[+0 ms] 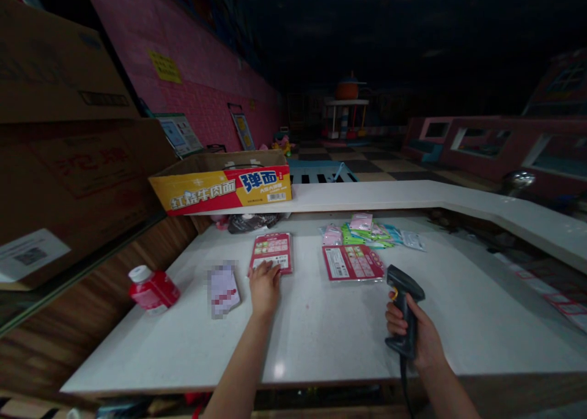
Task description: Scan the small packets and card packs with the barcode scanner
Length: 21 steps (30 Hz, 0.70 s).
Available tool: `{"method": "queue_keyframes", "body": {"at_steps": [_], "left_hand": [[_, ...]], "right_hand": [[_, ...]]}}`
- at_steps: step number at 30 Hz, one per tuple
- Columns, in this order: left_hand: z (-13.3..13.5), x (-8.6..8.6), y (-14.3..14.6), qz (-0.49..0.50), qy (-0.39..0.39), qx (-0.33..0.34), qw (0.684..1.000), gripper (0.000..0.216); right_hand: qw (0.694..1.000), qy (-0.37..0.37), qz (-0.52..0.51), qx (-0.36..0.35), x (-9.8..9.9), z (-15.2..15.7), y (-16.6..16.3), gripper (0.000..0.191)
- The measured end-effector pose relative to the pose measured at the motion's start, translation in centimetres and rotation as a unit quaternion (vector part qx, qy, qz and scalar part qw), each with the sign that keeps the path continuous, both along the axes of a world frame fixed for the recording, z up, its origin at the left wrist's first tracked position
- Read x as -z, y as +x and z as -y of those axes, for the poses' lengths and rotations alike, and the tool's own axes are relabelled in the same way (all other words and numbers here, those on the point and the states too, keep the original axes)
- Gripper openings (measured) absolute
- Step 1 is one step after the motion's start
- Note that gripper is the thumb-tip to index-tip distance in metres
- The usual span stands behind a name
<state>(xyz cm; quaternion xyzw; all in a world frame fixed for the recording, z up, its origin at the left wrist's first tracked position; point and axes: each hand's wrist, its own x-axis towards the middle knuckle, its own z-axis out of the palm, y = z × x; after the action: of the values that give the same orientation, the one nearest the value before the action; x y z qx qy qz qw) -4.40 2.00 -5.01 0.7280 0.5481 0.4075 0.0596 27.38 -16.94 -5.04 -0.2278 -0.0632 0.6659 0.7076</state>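
Observation:
My right hand (419,330) is wrapped around the grip of a black handheld barcode scanner (405,312), its cord hanging down over the counter's front edge. The scanner's head points left, towards a flat red packet (353,263) in clear plastic that shows a white barcode label. At the near edge of another flat red packet (271,251), which seems to lie on a small stack, my left hand (265,287) has its fingers bent over the label. The underside of that grip is hidden.
A red bottle with a white cap (154,289) and a blurred-out pale card (223,289) are on the white counter (312,339) at left. Small pink and green packets (367,230) are heaped at the back. A noodle carton (224,183) sits on the raised ledge (389,194); large cardboard boxes (82,168) stand left.

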Motion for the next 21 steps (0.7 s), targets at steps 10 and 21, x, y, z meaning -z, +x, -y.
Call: {"method": "queue_keyframes", "body": {"at_steps": [10,21], "left_hand": [[0.8,-1.2,0.8,0.031,0.075,0.028,0.996,0.029],[0.2,-2.9,12.2,0.224,-0.190,0.084,0.952,0.015]], "right_hand": [[1.000,0.011,-0.017,0.004,-0.3,-0.4,0.0,0.024],[1.000,0.015,-0.021,0.015,-0.2,-1.0,-0.1,0.029]]}}
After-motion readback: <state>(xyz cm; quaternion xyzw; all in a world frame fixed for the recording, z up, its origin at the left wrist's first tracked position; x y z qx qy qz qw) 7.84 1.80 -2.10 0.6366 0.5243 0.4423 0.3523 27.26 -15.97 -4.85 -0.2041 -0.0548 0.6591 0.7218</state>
